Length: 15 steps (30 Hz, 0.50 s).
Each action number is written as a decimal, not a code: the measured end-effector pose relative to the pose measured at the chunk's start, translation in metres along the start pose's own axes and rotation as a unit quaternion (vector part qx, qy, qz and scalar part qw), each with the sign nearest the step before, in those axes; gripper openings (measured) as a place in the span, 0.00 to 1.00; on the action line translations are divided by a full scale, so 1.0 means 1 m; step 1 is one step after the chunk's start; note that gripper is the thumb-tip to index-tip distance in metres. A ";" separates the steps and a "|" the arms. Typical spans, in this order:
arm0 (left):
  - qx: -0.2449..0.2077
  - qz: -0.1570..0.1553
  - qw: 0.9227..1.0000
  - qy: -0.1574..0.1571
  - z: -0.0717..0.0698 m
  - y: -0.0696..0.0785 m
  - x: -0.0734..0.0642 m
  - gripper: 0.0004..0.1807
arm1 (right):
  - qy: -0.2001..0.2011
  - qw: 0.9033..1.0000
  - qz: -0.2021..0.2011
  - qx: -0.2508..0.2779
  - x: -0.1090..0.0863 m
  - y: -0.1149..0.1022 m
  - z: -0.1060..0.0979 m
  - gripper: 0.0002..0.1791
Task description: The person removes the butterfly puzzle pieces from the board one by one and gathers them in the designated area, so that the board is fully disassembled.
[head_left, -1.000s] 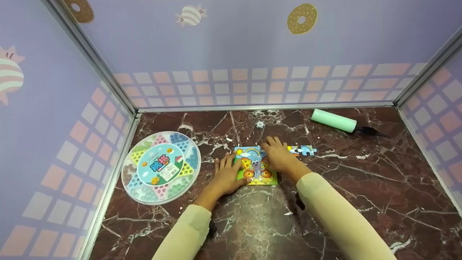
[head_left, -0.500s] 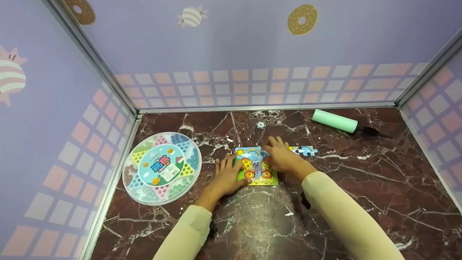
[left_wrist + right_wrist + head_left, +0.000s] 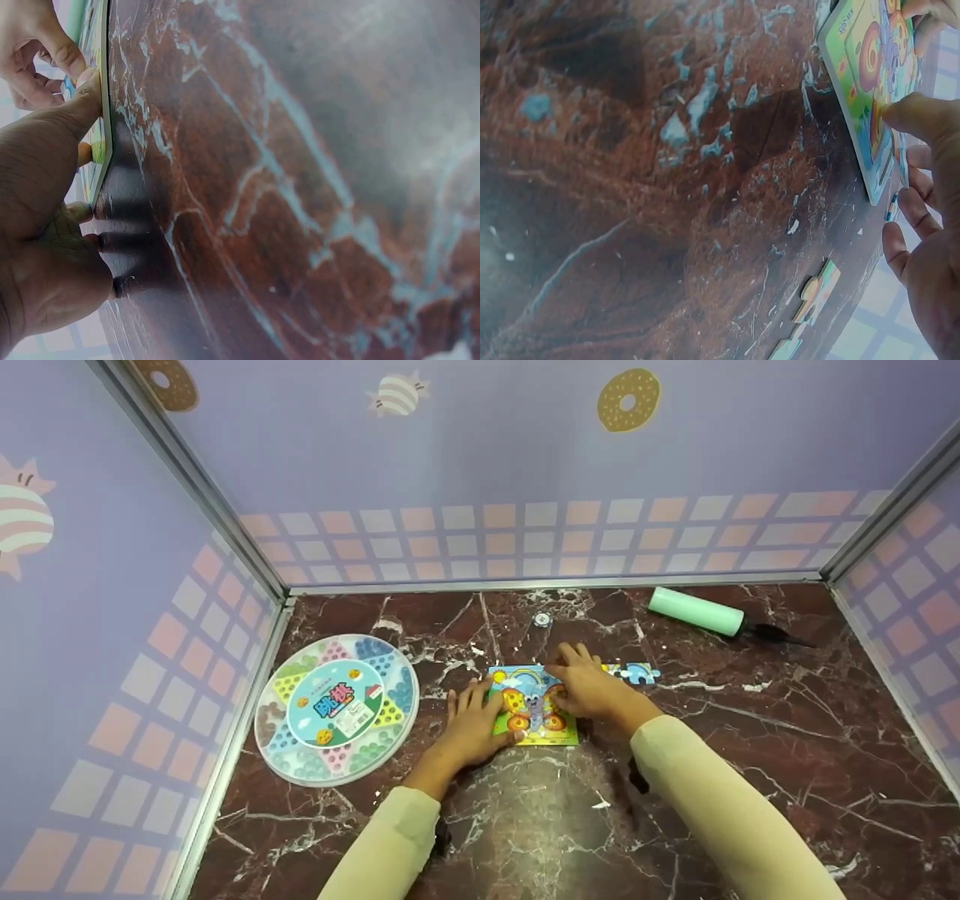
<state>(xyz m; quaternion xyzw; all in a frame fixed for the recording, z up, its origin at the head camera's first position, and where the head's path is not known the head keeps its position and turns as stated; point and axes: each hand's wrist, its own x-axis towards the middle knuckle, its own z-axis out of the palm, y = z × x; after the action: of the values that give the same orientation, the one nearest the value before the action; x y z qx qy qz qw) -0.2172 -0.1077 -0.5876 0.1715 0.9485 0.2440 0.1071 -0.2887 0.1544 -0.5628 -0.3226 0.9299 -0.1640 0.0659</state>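
Observation:
A jigsaw puzzle [image 3: 534,712] with a butterfly picture lies flat in its tray in front of me. My left hand [image 3: 471,724] steadies its left side, thumb on the lower edge and the other fingers spread along the side and on the tabletop. Over the puzzle's upper right corner, my right hand [image 3: 586,681] pinches a bluish puzzle piece [image 3: 68,88], mostly hidden by the fingers. In the right wrist view, the right thumb [image 3: 911,116] reaches onto the picture while the fingers bend beyond the edge. Loose puzzle pieces [image 3: 639,673] lie just right of that hand.
A round Chinese checkers set [image 3: 334,709] with coloured marbles stands at left. A small round token [image 3: 541,619] lies behind the puzzle. At the back right is a pale green hand pump [image 3: 697,611] with a black end. Patterned walls [image 3: 495,457] enclose the marble tabletop [image 3: 525,825].
My right hand has shifted slightly right, and its thumb now shows on the picture. The left hand keeps its place on the puzzle's left side.

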 end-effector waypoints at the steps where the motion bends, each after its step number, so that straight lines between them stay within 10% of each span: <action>1: 0.000 0.000 1.000 0.001 0.000 0.000 0.000 0.30 | -0.001 1.000 0.000 0.001 0.000 0.000 0.000 0.26; 8: 0.004 -0.003 1.000 0.003 0.000 0.001 0.001 0.28 | 0.028 0.999 -0.010 -0.019 -0.003 0.001 0.002 0.28; 15: 0.004 -0.007 1.000 -0.003 0.000 0.001 0.000 0.27 | 0.071 0.996 -0.043 -0.033 -0.009 0.005 0.006 0.10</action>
<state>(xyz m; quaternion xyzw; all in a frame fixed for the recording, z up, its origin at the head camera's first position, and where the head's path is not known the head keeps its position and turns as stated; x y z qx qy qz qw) -0.2168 -0.1070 -0.5870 0.1657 0.9503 0.2390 0.1109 -0.2834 0.1625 -0.5701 -0.3515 0.9225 -0.1588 -0.0178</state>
